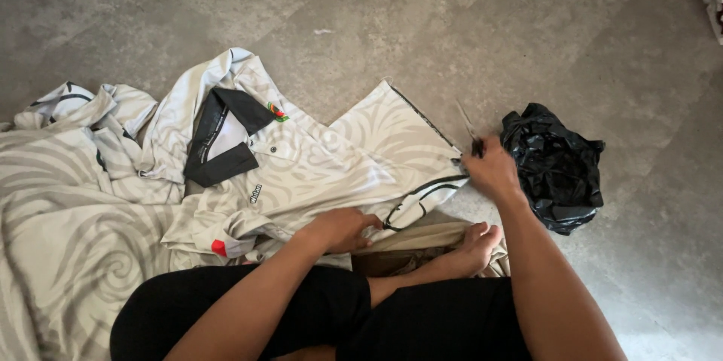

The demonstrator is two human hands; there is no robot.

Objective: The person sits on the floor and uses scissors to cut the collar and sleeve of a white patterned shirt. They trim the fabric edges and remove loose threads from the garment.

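You sit cross-legged on a mottled grey stone floor [422, 22], with a cream polo shirt [316, 165] spread flat in front of your knees. Its smooth, slightly glossy fabric carries a pale swirl print, and the black collar lies open toward the shirt's far left. Your left hand [343, 229] rests on the shirt's near hem with fingers curled down, pinning the cloth against the floor. Your right hand [491, 169] is at the shirt's right edge, closed in a fist around a thin metal cutting tool [468, 129], probably scissors, whose slim blade points away from you; the black-trimmed sleeve edge meets that hand. Just right of the shirt lies a crumpled black plastic bag [556, 165], shiny and creased. Left of the shirt, more swirl-printed fabric [68, 210] is heaped in soft folds.
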